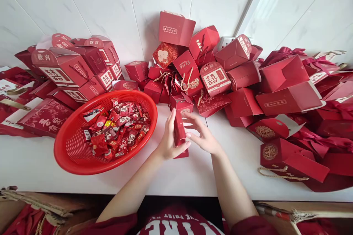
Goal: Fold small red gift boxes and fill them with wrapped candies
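A narrow red gift box stands on the white table in front of me. My left hand is closed around its left side, the thumb across the near lower end. On the other side, my right hand has its fingers apart and slightly curved, with the fingertips at the box's right edge. Part of another red piece shows under the left thumb; its shape is mostly hidden. Just beyond the held box is a red box with a round gold pattern. To the left sits a red plastic basket with wrapped candies.
Red gift boxes with rope handles are piled against the tiled wall. More boxes stack up at left and right, some with ribbons. Cardboard cartons stand below the front edge of the white table.
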Motion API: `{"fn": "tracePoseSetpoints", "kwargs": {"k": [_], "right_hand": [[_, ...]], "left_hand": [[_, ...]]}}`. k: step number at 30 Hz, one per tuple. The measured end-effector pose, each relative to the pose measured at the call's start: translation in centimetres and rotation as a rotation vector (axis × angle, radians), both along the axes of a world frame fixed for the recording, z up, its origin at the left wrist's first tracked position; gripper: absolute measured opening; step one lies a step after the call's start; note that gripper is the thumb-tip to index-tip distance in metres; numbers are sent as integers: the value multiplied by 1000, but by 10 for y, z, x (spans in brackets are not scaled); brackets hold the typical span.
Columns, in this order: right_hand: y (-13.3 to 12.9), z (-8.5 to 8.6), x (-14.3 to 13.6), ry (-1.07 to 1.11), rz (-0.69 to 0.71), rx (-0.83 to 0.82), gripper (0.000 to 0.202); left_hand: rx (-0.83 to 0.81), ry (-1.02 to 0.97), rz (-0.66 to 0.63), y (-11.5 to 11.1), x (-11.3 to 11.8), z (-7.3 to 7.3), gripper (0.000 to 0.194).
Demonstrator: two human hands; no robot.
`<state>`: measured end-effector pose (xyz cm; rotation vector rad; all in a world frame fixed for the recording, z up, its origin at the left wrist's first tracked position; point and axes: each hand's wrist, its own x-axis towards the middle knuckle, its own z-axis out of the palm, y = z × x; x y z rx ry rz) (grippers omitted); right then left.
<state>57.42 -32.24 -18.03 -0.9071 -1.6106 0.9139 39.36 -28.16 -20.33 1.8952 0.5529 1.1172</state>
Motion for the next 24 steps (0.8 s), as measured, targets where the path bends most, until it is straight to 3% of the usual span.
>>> {"fn": "tracePoseSetpoints", "kwargs": {"k": [4, 9, 12, 15, 18, 21, 24], "right_hand": [[5, -6, -12, -90, -127, 72, 55], [4, -8, -22, 7, -375, 187, 48], [2, -6, -26, 49, -379, 167, 53], [-1, -5, -32, 70, -444, 108, 44], [-3, -3, -39, 114, -545, 60, 36], [-4, 0, -43, 157, -566, -10, 35], [-3, -1, -43, 175, -627, -20, 37]], "left_hand": [[-28, -44, -105, 5, -4, 11, 104], [-139, -68, -245, 3, -13, 9, 83], [-200, -40, -138, 0, -14, 6, 63], [-274, -78, 118, -3, -8, 4, 35], [-343, -141, 309, -5, 1, 9, 27], [-268, -123, 358, -4, 9, 19, 23], [-117, -115, 253, 0, 13, 25, 33]]}}
